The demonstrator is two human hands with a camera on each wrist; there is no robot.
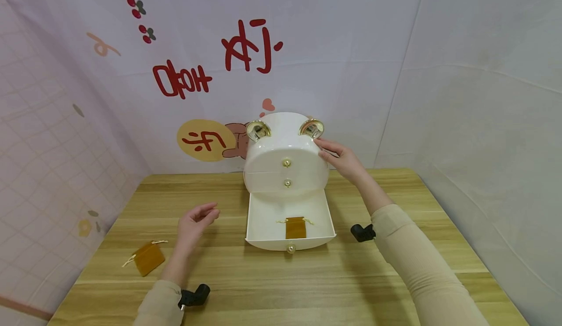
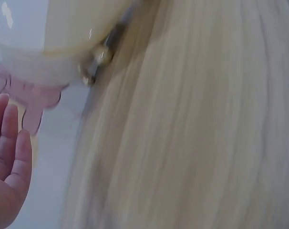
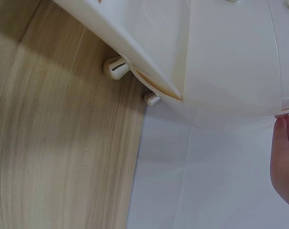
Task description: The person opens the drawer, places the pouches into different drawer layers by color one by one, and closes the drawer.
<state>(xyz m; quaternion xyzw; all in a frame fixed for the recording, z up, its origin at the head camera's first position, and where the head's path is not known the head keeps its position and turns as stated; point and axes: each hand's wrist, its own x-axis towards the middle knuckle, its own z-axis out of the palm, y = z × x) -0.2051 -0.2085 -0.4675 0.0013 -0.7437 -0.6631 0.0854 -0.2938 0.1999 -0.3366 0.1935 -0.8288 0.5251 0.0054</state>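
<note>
A glossy white drawer box (image 1: 285, 145) with gold ear-shaped trims and round gold knobs stands at the back of the table. Its bottom drawer (image 1: 263, 213) is pulled out, and a small mustard drawstring pouch (image 1: 296, 228) lies inside. Against the box's upper right side rest the fingertips of my right hand (image 1: 342, 160); the right wrist view shows this hand (image 3: 283, 162) at the box's edge. My left hand (image 1: 197, 223) hovers left of the drawer with relaxed fingers, holding nothing. A second mustard pouch (image 1: 149, 258) lies on the table left of that forearm.
The wooden table (image 1: 272, 292) reaches back to a white cloth backdrop (image 1: 342, 48) with red lettering and cartoon prints. Cloth walls also flank both sides. Black wrist camera mounts (image 1: 195, 295) stick out at both sleeves. Gold feet (image 3: 117, 67) hold the box off the table.
</note>
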